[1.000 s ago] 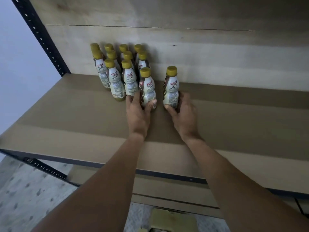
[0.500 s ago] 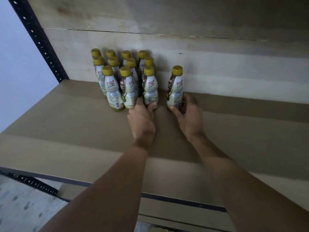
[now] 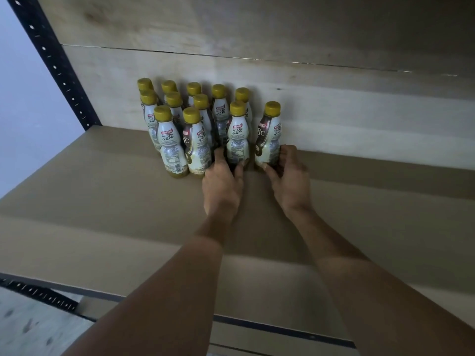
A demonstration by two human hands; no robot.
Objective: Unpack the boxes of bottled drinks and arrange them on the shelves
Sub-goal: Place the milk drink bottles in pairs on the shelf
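At the rear left of the shelf (image 3: 102, 201), hard against the plywood back panel (image 3: 334, 111) and near the perforated steel upright (image 3: 51, 60), we find the bottled drinks (image 3: 180, 124) standing upright in tight rows, yellow caps up, sides close or touching. We judge that filling from the back corner outward lets each new bottle take support from the panel and its neighbours.

Both hands are at work on the right edge of the group.
- The left hand (image 3: 222, 186) curls its thumb and fingers low round the base of the inner bottle (image 3: 237, 134). This bottle stands close against the rows, and we cannot tell whether it touches them.
- The right hand (image 3: 289, 181) wraps the base of the outer bottle (image 3: 268, 134), thumb in front and fingers round the far side. A narrow gap separates this bottle from the inner one.

We take the low grip to be deliberate. These bottles are tall and slim, and guiding them at the foot slides them along the board without tipping, whereas a push at the cap would topple them into the rows.

We judge the step to be snugging this pair into line. No box shows in view, so we cannot say how many bottles remain to be unpacked.
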